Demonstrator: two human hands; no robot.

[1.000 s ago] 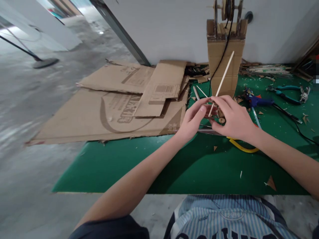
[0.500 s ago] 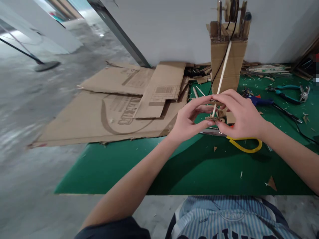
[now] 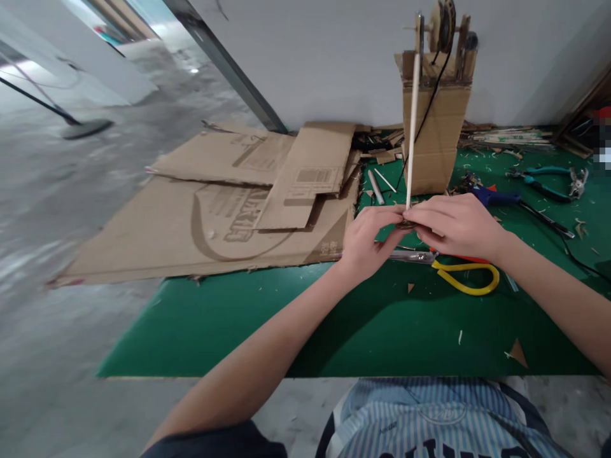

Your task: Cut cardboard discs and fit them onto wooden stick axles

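Between my two hands is a small piece of cardboard (image 3: 407,224), mostly covered by the fingers. A long pale wooden stick (image 3: 413,133) rises upright from it. My left hand (image 3: 372,238) pinches the piece from the left, thumb below and fingers above. From the right, my right hand (image 3: 461,222) grips its other edge, fingertips close to the foot of the stick. Behind them stands a tall cardboard tower (image 3: 434,133) with a round spool (image 3: 442,28) on top and a black cord hanging down. Yellow-handled scissors (image 3: 468,278) lie just under my hands.
Large cardboard sheets (image 3: 229,216) are stacked on the left of the green table (image 3: 229,324). Teal-handled pliers (image 3: 548,181), a blue glue gun (image 3: 501,196) with a cord and scattered scraps lie at right. A glue stick (image 3: 375,186) lies left of the tower. A wall (image 3: 344,63) stands behind.
The stick has swung from a rightward slant to nearly upright. My hands have flattened and closed in around the cardboard piece, their arched fingers coming down.
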